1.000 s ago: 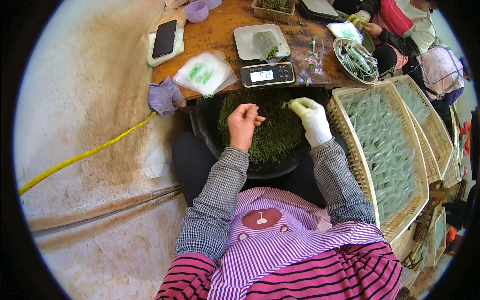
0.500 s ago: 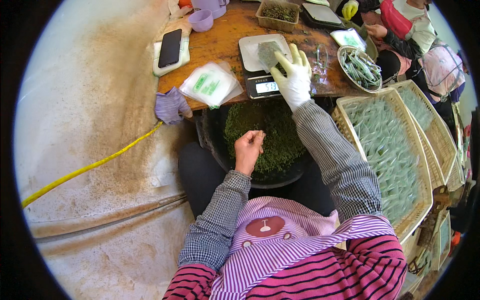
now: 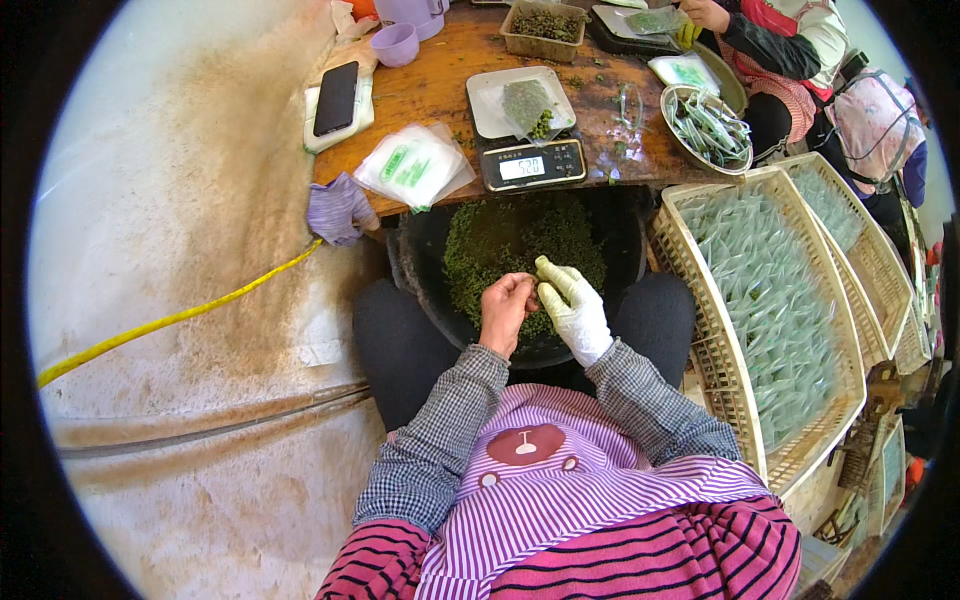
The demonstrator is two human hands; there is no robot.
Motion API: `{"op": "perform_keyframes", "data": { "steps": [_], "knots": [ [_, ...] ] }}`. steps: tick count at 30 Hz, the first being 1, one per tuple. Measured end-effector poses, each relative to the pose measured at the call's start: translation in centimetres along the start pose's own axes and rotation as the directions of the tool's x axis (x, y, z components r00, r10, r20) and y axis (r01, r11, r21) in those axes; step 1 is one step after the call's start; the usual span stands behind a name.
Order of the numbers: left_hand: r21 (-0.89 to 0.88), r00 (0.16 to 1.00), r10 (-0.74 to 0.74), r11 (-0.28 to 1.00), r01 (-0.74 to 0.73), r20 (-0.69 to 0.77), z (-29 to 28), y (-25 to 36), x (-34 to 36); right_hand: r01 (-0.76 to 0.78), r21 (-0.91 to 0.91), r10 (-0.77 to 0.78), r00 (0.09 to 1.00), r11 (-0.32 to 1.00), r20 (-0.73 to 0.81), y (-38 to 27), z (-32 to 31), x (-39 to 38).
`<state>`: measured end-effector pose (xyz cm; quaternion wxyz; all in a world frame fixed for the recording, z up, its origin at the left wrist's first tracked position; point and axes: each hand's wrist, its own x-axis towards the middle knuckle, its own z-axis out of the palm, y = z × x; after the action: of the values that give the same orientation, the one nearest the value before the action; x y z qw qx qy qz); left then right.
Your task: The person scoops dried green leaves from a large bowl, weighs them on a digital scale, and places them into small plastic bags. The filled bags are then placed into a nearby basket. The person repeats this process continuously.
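Table (image 3: 430,85): Ran across the top in worn brown wood, dusted with green.
Left hand (image 3: 507,312): Hovered bare over the black tub (image 3: 622,240), drawn together at the fingertips; could not tell if closed on anything.
Right hand (image 3: 575,312): Hung just beside the left in a pale glove (image 3: 592,330), with finger and thumb apart; could not make out any hold on anything.
Green sprigs (image 3: 475,265): Lay loose inside the black tub, below both hands. Looked light, small and soft, easily bruised; likely best taken in a gentle pinch rather than a fistful.
Filled bag (image 3: 525,103): Sat on the pan of the scale (image 3: 533,165), clear and limp, with greens showing through. Seemed light, slick and yielding; likely best gripped by a loose edge of film, away from the contents.
Flat bags (image 3: 408,165): Lay in a loose fan left of the scale, thin and green-printed; probably slippery against one another, easiest to lift singly by a corner.
Crate (image 3: 728,400): Stood at the right, slatted and cream, packed with plump bags (image 3: 765,310); probably weighty when full, best held by the rim.
Bowl (image 3: 668,135): Rested at the table's right end, piled with pale green strips (image 3: 708,122).
Farther off: Showed a co-worker's hand (image 3: 707,14) past the bowl, and a dark phone (image 3: 336,98) at the left.
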<state>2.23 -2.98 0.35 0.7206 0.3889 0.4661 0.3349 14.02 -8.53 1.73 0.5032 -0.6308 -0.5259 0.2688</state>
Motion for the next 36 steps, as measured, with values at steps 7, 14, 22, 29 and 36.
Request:
{"op": "perform_keyframes", "data": {
  "steps": [7, 14, 22, 29, 36],
  "knots": [
    [0.163, 0.998, 0.046, 0.986, -0.039, -0.04, -1.5, 0.5, -0.1, 0.108, -0.203, -0.156, 0.959, 0.973, -0.236, -0.4, -2.4, 6.2],
    [0.311, 0.987, 0.153, 0.937, -0.161, 0.05, -2.5, 0.2, 0.6, 0.152, -0.372, -0.287, 0.896, 0.916, -0.34, -2.6, -3.9, 15.6],
    [-0.173, 1.0, 0.021, 0.985, -0.018, 0.013, -1.9, 3.9, 0.7, 0.233, -0.326, -0.332, 0.898, 0.916, -0.29, -2.4, -2.2, 10.9],
    [0.354, 0.82, 0.572, 0.763, -0.541, 0.022, 2.3, 8.7, 4.5, 0.093, -0.152, -0.142, 0.924, 0.984, -0.355, -0.5, -2.6, 8.7],
    [0.901, 0.38, 0.875, -0.13, -0.413, 0.3, 6.5, 13.9, 12.7, 0.07, -0.157, -0.127, 0.912, 0.985, -0.39, 0.3, -4.5, 7.6]
  ]
}}
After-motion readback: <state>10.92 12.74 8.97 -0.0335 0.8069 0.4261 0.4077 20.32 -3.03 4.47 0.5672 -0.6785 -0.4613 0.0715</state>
